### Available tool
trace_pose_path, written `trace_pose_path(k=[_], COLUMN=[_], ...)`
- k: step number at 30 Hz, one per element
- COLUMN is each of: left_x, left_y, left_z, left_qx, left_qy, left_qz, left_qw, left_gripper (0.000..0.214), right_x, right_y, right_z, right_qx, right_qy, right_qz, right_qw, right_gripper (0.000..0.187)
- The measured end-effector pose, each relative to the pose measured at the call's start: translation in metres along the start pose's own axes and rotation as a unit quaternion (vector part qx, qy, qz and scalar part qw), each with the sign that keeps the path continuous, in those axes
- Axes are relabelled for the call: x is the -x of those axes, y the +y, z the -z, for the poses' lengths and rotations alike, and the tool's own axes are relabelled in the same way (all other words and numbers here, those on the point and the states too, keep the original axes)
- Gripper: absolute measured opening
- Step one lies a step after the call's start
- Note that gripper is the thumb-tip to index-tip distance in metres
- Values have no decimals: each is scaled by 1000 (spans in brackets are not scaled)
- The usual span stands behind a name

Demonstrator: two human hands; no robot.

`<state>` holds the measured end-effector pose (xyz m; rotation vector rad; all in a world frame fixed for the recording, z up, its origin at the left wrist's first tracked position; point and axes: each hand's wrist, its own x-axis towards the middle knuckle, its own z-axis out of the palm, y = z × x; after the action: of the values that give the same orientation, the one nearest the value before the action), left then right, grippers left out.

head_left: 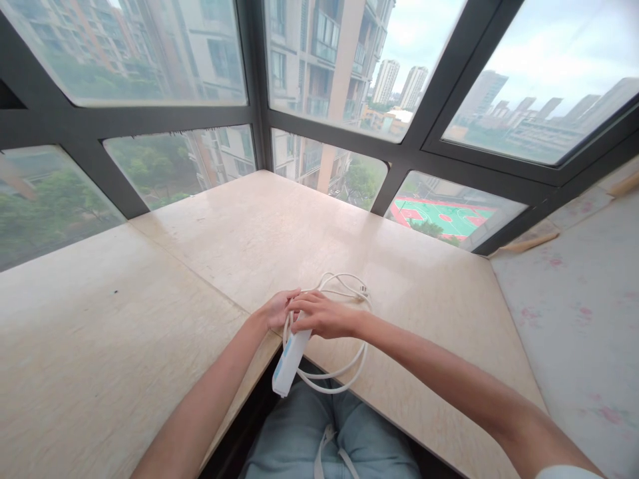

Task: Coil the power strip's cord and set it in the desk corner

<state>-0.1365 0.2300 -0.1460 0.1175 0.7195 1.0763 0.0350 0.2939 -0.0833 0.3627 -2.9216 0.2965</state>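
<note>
A white power strip (289,367) with a blue stripe along its side hangs tilted over the front edge of the stone sill, above my lap. My right hand (323,315) is closed over its upper end. On the left of that end, my left hand (279,310) is closed round the white cord (344,388), its fingertips partly hidden behind the right hand. The cord runs in loose loops, some lying on the sill and one drooping below its edge. Near the top of the loops lies the plug (363,290).
A wide beige stone sill (279,226) with a seam (200,275) fills the corner. Dark window frames (259,120) rise behind it. At right stands a wall with flowered paper (574,313). A small dark speck (116,291) lies on the left slab.
</note>
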Motion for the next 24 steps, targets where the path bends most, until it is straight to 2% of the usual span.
trace_pose_path(k=[3, 5, 7, 11, 14, 17, 20, 22, 24], left_x=[2, 3, 4, 10, 15, 17, 13, 9, 6], left_y=[-1, -2, -2, -2, 0, -3, -10, -17, -24], left_z=[-6, -7, -5, -3, -7, -14, -22, -28, -34], left_qx=[-30, -19, 4, 50, 66, 59, 67, 80, 91], left_qy=[-22, -28, -41, -99, -127, -99, -12, 21, 25], left_qz=[-13, -54, -61, -43, -43, -56, -86, -104, -128], left_qw=[999, 998, 997, 993, 989, 992, 994, 991, 987], left_gripper=[18, 18, 15, 44, 63, 72, 73, 68, 55], right_x=[-18, -31, -41, -53, -51, -39, -21, -7, 10], right_y=[5, 12, 18, 21, 18, 14, 11, 9, 6], right_z=[-2, 5, 12, 21, 20, 13, 3, -3, -7], right_qx=[-58, -101, -133, -143, -120, -84, -48, -39, -51], right_qy=[-53, -86, -120, -176, -186, -147, -72, -11, 66], right_qz=[-24, -40, -44, -20, -25, -35, -63, -110, -178], right_qw=[997, 990, 983, 974, 975, 985, 994, 993, 981], right_gripper=[32, 36, 40, 41, 39, 41, 50, 53, 58])
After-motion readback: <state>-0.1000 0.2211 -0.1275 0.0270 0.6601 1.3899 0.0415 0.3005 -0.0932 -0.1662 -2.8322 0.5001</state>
